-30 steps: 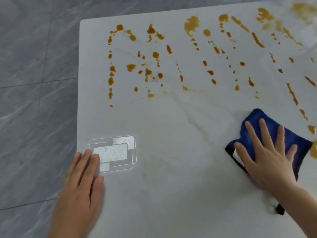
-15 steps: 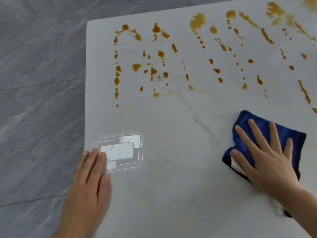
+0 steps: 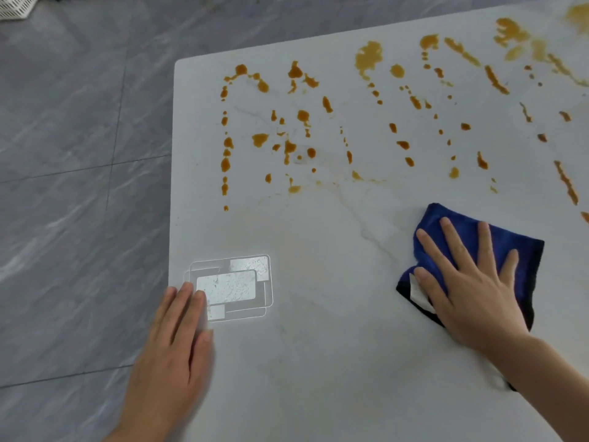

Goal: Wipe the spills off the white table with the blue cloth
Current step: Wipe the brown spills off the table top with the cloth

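Right hand (image 3: 475, 298) pressed flat on the blue cloth (image 3: 497, 247), fingers (image 3: 452, 237) spread wide and straight, not clutching, palm pinning the folded fabric against the white worktop (image 3: 334, 362). Cloth lying toward the right side of the worktop, just below the lowest of the spills (image 3: 302, 116), a white label (image 3: 417, 295) showing at its near-left corner beside the thumb. Left hand (image 3: 172, 352) laid flat at the worktop's left edge, fingers together and extended, holding nothing, fingertips touching the edge of a bright rectangular reflection (image 3: 232, 287) on the glossy surface. Orange-brown drops and streaks scattered in rough vertical rows across the far half of the worktop, from near the left edge out past the right of the view; faint smeared traces just under the middle rows. Near half bare of drops, pale marble veining visible. Grey tiled floor (image 3: 70, 154) to the left, corner of a white slatted basket (image 3: 16, 6) at top left.
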`<state>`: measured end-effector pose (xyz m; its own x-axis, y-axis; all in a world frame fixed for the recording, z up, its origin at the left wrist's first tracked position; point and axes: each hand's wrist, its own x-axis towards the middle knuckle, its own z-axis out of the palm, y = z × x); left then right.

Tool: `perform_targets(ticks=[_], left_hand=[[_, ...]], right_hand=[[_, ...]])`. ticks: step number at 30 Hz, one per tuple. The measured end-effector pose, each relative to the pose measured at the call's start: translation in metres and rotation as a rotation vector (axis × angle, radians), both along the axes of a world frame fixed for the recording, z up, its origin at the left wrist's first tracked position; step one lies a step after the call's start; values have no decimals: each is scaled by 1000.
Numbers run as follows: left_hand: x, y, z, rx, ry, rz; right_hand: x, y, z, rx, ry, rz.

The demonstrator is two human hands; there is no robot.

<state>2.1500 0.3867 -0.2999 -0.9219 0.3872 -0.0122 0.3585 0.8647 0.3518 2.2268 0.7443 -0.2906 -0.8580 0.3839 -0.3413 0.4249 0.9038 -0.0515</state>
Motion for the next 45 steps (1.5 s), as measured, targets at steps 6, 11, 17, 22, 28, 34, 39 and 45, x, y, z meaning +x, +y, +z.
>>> perform_targets(ticks=[6, 11, 17, 22, 28, 34, 39, 45], left_hand=[[0, -2, -3, 33, -1, 4], [-2, 0, -4, 64, 8, -13], [-6, -1, -6, 107, 34, -57], [-7, -3, -8, 140, 31, -62], [-9, -1, -4, 123, 22, -52], [-10, -4, 2, 84, -14, -68], [-28, -8, 12, 134, 14, -82], [-105, 8, 22, 141, -3, 84]], right_hand=[[-24, -30, -3, -17, 9, 118], [-67, -98, 3, -50, 32, 353], [-131, -159, -10, -67, 176, 512], [-167, -178, -12, -74, 210, 536], [-170, -177, -14, -61, 239, 505], [-168, -178, -12, -67, 217, 497], [-168, -179, -11, -81, 210, 487], [-167, -180, -8, -81, 188, 484]])
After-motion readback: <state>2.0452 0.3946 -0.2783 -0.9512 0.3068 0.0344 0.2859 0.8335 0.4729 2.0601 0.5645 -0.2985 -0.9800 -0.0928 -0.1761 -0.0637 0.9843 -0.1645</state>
